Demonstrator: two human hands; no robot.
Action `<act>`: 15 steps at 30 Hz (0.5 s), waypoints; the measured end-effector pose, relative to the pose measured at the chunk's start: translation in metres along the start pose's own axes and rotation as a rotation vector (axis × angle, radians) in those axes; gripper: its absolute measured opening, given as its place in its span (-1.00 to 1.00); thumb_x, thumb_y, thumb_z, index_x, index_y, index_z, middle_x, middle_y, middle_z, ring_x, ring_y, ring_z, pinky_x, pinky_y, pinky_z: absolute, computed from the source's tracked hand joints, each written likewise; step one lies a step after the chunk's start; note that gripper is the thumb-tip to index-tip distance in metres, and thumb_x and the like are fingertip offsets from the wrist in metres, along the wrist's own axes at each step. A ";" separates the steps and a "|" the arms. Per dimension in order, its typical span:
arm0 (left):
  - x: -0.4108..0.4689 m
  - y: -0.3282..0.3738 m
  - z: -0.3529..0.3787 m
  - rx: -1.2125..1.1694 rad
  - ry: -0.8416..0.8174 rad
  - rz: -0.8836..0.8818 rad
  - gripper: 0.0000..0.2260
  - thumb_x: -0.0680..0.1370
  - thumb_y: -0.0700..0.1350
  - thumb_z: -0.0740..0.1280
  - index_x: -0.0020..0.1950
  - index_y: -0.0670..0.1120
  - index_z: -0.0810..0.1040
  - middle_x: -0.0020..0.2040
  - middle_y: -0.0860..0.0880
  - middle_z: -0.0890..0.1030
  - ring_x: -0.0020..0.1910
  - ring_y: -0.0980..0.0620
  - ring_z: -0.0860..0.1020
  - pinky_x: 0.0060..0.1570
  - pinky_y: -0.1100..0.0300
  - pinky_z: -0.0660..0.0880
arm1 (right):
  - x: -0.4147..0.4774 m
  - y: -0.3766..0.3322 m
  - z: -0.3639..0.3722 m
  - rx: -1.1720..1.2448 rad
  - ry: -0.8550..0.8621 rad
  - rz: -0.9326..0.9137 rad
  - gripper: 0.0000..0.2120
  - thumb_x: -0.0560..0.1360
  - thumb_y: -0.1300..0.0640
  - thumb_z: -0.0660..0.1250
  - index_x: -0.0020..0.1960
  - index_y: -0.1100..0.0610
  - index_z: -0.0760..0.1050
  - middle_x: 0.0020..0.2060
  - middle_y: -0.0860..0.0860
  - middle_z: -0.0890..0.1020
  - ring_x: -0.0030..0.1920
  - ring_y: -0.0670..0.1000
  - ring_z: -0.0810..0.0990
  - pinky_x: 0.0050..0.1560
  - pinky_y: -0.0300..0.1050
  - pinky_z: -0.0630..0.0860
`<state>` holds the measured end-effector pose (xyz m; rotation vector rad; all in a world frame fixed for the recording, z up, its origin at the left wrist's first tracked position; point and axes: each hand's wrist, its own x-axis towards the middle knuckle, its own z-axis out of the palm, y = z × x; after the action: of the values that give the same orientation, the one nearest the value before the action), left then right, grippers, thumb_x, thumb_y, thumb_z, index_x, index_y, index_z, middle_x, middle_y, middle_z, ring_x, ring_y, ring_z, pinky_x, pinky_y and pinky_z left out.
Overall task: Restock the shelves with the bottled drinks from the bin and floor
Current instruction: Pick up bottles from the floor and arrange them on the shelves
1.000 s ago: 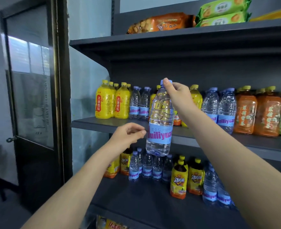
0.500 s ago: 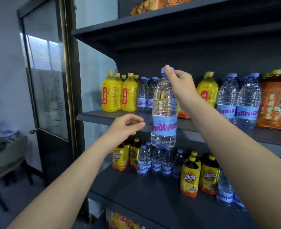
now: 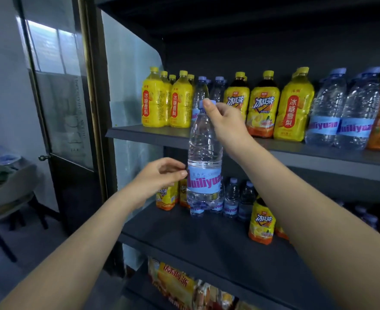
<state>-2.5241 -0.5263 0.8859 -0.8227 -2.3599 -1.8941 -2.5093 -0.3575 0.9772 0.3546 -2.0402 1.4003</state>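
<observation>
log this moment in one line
water bottle: upright, midair | right hand: grips its top | left hand: beside its label

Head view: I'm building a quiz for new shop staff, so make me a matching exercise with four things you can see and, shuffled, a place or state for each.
Things
1. large water bottle
2. right hand
3. left hand
4. all-yellow bottles

Places and states
A. stand at the left end of the upper drinks shelf
B. loosely curled beside the blue label, holding nothing
C. hangs in the air in front of the shelves
D. pinches the bottle's top

Pairs: 1-C, 2-D, 3-B, 4-A
</observation>
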 end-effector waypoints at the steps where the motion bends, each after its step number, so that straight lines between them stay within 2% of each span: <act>1: 0.001 -0.010 -0.004 -0.012 -0.011 -0.008 -0.89 0.48 -0.16 0.39 -0.02 -0.01 0.56 0.00 0.00 0.63 0.08 0.01 0.58 0.16 0.06 0.52 | -0.001 0.006 0.009 -0.014 0.006 -0.001 -0.65 0.58 -0.07 0.19 -0.27 0.15 0.34 -0.46 0.05 0.34 -0.46 -0.03 0.31 -0.39 -0.14 0.28; 3: 0.006 -0.032 -0.015 -0.041 -0.036 -0.030 -0.89 0.48 -0.19 0.39 -0.04 -0.02 0.56 -0.04 0.00 0.63 0.05 0.01 0.59 0.14 0.08 0.51 | -0.003 0.019 0.028 -0.047 0.026 0.001 -0.64 0.58 -0.05 0.19 -0.31 0.11 0.28 -0.49 0.00 0.29 -0.49 -0.07 0.24 -0.42 -0.16 0.20; 6: 0.018 -0.063 -0.034 -0.042 -0.094 -0.062 -0.89 0.47 -0.18 0.40 -0.03 -0.03 0.57 -0.05 -0.01 0.64 0.01 0.04 0.59 0.12 0.10 0.53 | -0.003 0.042 0.055 -0.097 0.050 0.022 -0.64 0.57 -0.06 0.21 -0.30 0.13 0.30 -0.49 -0.01 0.28 -0.47 -0.08 0.22 -0.39 -0.15 0.17; 9: 0.033 -0.095 -0.051 -0.035 -0.151 -0.077 -0.89 0.46 -0.18 0.41 -0.05 -0.03 0.58 -0.10 0.02 0.63 -0.08 0.12 0.58 -0.04 0.25 0.55 | -0.002 0.067 0.080 -0.131 0.072 0.057 -0.60 0.58 -0.05 0.20 -0.20 0.29 0.42 -0.45 0.05 0.33 -0.43 -0.07 0.27 -0.36 -0.16 0.21; 11: 0.044 -0.116 -0.059 -0.036 -0.195 -0.101 -0.91 0.46 -0.19 0.42 -0.10 -0.02 0.57 -0.14 0.04 0.62 -0.14 0.15 0.56 -0.15 0.32 0.51 | -0.003 0.085 0.096 -0.162 0.090 0.080 -0.51 0.58 -0.05 0.19 -0.03 0.44 0.47 -0.36 0.12 0.38 -0.35 -0.01 0.31 -0.28 -0.13 0.25; 13: 0.057 -0.140 -0.065 -0.062 -0.244 -0.144 -0.90 0.45 -0.18 0.43 -0.10 -0.03 0.57 -0.14 0.03 0.62 -0.12 0.12 0.56 -0.12 0.26 0.51 | -0.003 0.100 0.110 -0.200 0.095 0.084 -0.51 0.58 -0.04 0.20 0.07 0.44 0.48 -0.35 0.15 0.43 -0.34 0.04 0.33 -0.25 -0.12 0.28; 15: 0.069 -0.163 -0.069 -0.083 -0.288 -0.185 -0.89 0.44 -0.17 0.44 -0.07 -0.05 0.57 -0.10 0.01 0.62 -0.09 0.11 0.57 -0.06 0.23 0.53 | -0.003 0.112 0.122 -0.247 0.104 0.076 -0.55 0.58 -0.02 0.21 0.06 0.41 0.50 -0.26 0.27 0.56 -0.30 0.10 0.42 -0.22 -0.06 0.37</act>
<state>-2.6704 -0.5838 0.7792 -0.9757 -2.6194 -2.0825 -2.6099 -0.4242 0.8639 0.0980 -2.1284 1.1661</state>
